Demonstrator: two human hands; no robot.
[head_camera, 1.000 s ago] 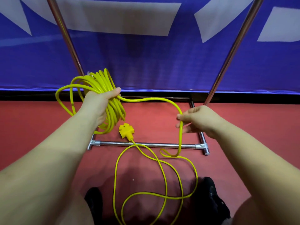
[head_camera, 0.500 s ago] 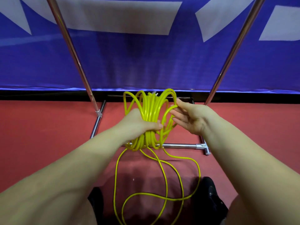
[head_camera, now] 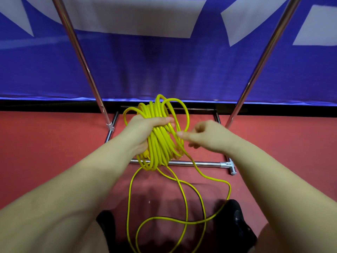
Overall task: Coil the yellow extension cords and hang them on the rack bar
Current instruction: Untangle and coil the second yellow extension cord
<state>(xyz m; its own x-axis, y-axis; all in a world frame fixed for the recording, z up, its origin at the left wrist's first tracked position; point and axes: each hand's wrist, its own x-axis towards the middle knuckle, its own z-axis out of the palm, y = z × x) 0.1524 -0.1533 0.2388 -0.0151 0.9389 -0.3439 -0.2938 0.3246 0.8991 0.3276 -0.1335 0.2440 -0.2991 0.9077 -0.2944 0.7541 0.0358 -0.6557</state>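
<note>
My left hand (head_camera: 144, 132) grips a thick coil of yellow extension cord (head_camera: 160, 143) at its middle, holding it upright over the rack's base. My right hand (head_camera: 206, 136) is just right of the coil and pinches a single strand of the same cord beside the loops. From there the loose cord (head_camera: 184, 203) runs down and lies in wide loops on the red floor between my feet. The rack's two chrome uprights (head_camera: 82, 61) rise on either side; its top bar is out of view.
The rack's low chrome base bar (head_camera: 197, 163) crosses the floor under my hands. A blue banner with white shapes (head_camera: 164, 61) hangs behind the rack. My black shoes (head_camera: 237, 225) stand on the red floor among the loose loops.
My left hand carried the coil from the left upright to the centre. My right hand brought a new loop onto the coil, then slid out to the right along the strand.
</note>
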